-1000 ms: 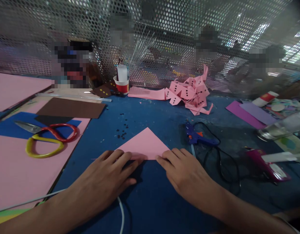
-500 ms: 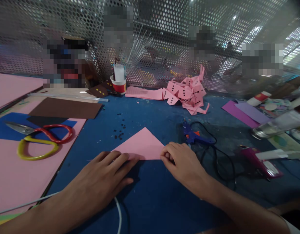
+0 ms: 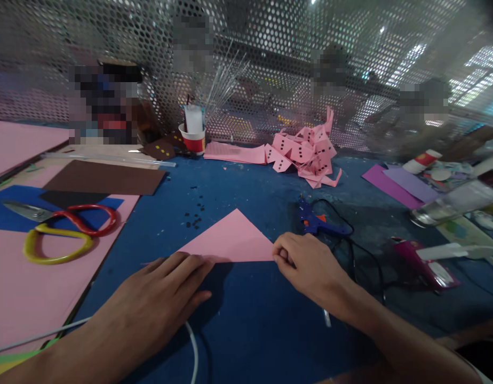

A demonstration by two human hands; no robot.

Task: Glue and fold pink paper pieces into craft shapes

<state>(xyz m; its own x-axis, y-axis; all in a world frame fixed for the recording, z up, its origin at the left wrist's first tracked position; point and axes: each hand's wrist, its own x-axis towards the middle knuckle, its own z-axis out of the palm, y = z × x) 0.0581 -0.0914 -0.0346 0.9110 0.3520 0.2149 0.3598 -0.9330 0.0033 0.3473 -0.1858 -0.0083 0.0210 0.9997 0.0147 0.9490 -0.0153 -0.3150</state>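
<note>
A pink paper folded into a triangle (image 3: 234,240) lies on the blue table (image 3: 250,320), its point facing away from me. My left hand (image 3: 166,288) rests flat over its left corner, fingers stretched out and thumb apart. At the right corner, my right hand (image 3: 306,266) has its fingers curled together, pinching the paper's edge. The left corner is mostly hidden under my fingers. Small black paper squares (image 3: 195,220) are scattered just beyond the triangle.
Scissors (image 3: 82,221) lie on pink sheets at left. A paper cup (image 3: 193,141) and folded pink paper pieces (image 3: 306,152) stand near the mesh. To the right are a blue glue gun (image 3: 320,221) with its cord, a magenta device (image 3: 426,266) and a clear jar (image 3: 450,205).
My right hand has slid a little right along the fold to the corner. My left hand has shifted slightly left, and more of the paper's lower edge shows between my hands.
</note>
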